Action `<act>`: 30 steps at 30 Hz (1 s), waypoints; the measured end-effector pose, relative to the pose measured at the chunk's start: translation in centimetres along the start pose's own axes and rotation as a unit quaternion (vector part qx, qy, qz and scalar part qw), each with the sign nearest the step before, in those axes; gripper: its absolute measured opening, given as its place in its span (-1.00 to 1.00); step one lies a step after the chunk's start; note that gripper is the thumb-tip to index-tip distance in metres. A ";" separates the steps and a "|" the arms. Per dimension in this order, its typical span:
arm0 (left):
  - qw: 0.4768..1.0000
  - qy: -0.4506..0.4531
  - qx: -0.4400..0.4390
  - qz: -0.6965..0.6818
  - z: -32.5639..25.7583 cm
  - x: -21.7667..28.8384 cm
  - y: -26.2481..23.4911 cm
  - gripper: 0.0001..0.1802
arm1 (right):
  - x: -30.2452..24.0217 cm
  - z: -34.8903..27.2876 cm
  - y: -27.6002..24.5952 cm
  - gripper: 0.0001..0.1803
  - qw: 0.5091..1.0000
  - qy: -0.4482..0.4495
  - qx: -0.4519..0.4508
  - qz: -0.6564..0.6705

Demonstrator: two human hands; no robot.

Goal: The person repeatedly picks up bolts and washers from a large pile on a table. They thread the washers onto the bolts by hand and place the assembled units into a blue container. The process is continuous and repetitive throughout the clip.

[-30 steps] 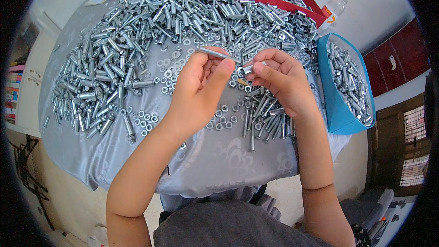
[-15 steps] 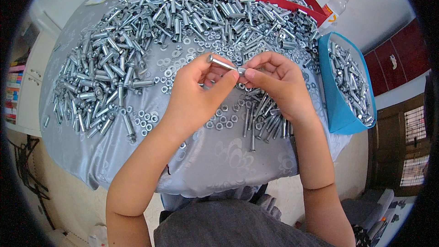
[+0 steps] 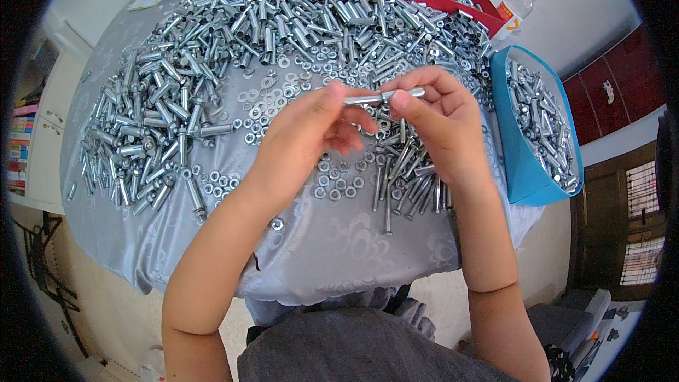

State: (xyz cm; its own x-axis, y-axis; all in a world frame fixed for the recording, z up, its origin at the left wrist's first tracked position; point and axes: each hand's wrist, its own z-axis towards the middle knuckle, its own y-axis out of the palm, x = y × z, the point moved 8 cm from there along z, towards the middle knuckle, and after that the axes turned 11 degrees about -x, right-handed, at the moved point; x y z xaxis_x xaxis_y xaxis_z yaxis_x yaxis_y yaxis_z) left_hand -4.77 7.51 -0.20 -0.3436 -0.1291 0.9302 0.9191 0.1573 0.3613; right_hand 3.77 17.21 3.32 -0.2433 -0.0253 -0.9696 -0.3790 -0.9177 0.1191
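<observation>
Both hands pinch one bolt (image 3: 382, 96) above the table (image 3: 339, 240): the left hand (image 3: 304, 138) grips its 9 o'clock end, the right hand (image 3: 438, 124) its 3 o'clock end. Loose washers (image 3: 276, 95) lie beneath; blue bin (image 3: 520, 163) at 3 o'clock.

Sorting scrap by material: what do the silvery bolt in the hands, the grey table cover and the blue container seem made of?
The silvery bolt, held between left hand and right hand, looks like bright plated steel, with sharp glints. The grey table cover looks like satin-type fabric: soft sheen, woven pattern, draped folds. The blue container looks like matte cardboard or plastic; unclear which.
</observation>
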 end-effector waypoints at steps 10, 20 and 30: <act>0.997 -0.016 -0.021 -0.077 -0.1 -0.3 0.4 -0.74 | -0.7 -0.5 1.9 -0.71 0.999 -0.036 -0.032 0.002; 1.000 0.023 0.001 0.005 -0.4 1.4 0.1 -0.66 | -1.0 -0.9 1.7 -0.83 0.999 -0.037 -0.027 -0.020; 0.999 -0.008 0.042 0.029 -0.8 0.3 -0.2 -0.56 | -1.1 -1.0 2.4 -0.85 0.981 -0.086 -0.041 -0.171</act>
State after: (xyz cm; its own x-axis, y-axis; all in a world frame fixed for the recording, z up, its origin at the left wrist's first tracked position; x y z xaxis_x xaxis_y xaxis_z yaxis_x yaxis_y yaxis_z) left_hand -4.94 6.70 -0.02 -0.2937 -0.1026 0.9504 0.9182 0.2461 0.3104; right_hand 4.01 14.60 4.46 -0.2649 0.3502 -0.8984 -0.3939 -0.8897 -0.2307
